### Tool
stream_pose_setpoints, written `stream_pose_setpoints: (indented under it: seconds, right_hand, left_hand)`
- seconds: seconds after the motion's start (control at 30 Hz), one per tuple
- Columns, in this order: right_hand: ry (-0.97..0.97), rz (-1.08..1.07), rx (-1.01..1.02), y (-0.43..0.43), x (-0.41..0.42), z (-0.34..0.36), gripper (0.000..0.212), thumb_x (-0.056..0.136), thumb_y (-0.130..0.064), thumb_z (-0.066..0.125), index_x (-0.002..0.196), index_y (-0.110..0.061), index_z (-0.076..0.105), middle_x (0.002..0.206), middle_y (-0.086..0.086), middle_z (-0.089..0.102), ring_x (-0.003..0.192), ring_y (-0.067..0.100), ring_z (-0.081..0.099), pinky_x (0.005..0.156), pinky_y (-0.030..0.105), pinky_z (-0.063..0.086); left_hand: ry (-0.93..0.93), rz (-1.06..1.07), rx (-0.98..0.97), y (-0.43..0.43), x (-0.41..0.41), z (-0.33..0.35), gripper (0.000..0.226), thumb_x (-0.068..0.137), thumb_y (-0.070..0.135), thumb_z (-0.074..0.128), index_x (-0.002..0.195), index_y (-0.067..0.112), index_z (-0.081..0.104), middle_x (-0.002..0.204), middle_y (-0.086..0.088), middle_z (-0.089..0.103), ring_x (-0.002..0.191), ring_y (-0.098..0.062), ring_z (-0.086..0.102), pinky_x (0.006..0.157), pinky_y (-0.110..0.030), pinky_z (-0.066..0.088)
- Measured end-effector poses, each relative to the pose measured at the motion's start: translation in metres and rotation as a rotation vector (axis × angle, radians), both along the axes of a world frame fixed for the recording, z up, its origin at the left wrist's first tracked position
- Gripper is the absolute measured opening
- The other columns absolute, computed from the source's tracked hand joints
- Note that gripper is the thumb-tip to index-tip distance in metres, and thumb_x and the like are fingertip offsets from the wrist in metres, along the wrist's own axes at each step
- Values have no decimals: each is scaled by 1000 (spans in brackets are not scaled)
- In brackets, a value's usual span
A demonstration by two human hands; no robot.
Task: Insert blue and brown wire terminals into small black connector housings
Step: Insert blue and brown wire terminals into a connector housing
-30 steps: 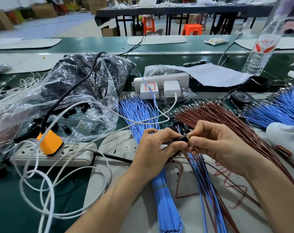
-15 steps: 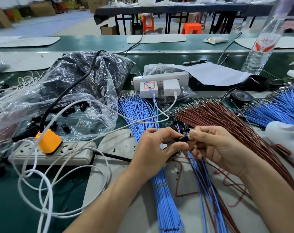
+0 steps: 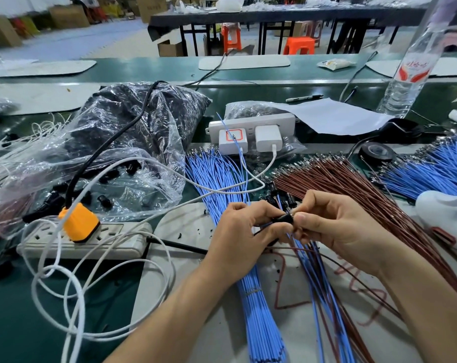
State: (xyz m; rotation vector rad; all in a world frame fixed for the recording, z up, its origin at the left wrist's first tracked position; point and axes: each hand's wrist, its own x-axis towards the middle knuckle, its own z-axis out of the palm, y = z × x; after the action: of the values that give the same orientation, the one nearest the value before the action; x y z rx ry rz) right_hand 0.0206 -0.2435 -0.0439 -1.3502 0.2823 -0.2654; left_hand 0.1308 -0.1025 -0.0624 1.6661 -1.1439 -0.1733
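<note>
- Nearest, a tied bundle of thin blue insulated wires point(image 3: 258, 310) lies on the pale grey work mat point(image 3: 185, 231) and passes under the left wrist. Looser blue and brown strands trail down from between the hands.
- The left hand point(image 3: 238, 231) has its fingers curled and pinches a small black plastic connector housing point(image 3: 283, 219) between thumb and fingertips, above the mat.
- The right hand point(image 3: 334, 226) meets it, with thumb and forefinger pinched on a metal-tipped wire end point(image 3: 291, 214) at the housing's right-hand mouth. The fingers hide that wire's colour.
- The step in hand looks like seating a terminal. The next move calls for a straight push along the cavity while the left hand steadies the housing.
- Just behind the hands lie loose black housings point(image 3: 274, 197).
- Beyond them lie a fan of brown terminal-tipped wires point(image 3: 353, 184) and a fan of blue terminal-tipped wires point(image 3: 214, 174).
- Farther still sits a crumpled clear plastic bag of black parts point(image 3: 133, 132).
</note>
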Motion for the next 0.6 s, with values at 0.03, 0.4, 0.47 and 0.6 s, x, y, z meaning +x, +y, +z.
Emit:
stream_pose_setpoints:
  seconds: [0.03,0.4,0.47,0.6]
  right_hand:
    - [1,9,-10,0,0,0,15,64,-9,70,72,-3,60,65,11,65,57,16,64,55,21,53]
    - [16,12,-25,3,5,-4,6,61,-19,75,62,-17,69,67,12,67,59,18,65,56,22,54]
    - [-14,6,130,7,8,-5,11,61,-17,76,63,-12,66,64,13,64,55,17,63,52,20,52]
    - [-12,54,405,10,8,-8,54,47,-29,93,80,-5,59,72,12,66,59,14,64,55,20,56]
  left_hand:
    - [-3,-5,5,0,0,0,18,78,26,75,90,13,71,77,13,71,78,8,57,94,-39,39]
    - [-20,-35,7,2,1,0,17,78,31,71,82,15,68,66,24,66,78,15,57,89,-37,41]
    - [28,-38,-19,2,2,2,11,79,34,68,80,23,65,66,27,64,75,10,62,86,-40,47]
    - [23,-66,-115,1,3,4,8,83,22,68,91,24,68,83,14,66,79,0,62,79,-19,48]
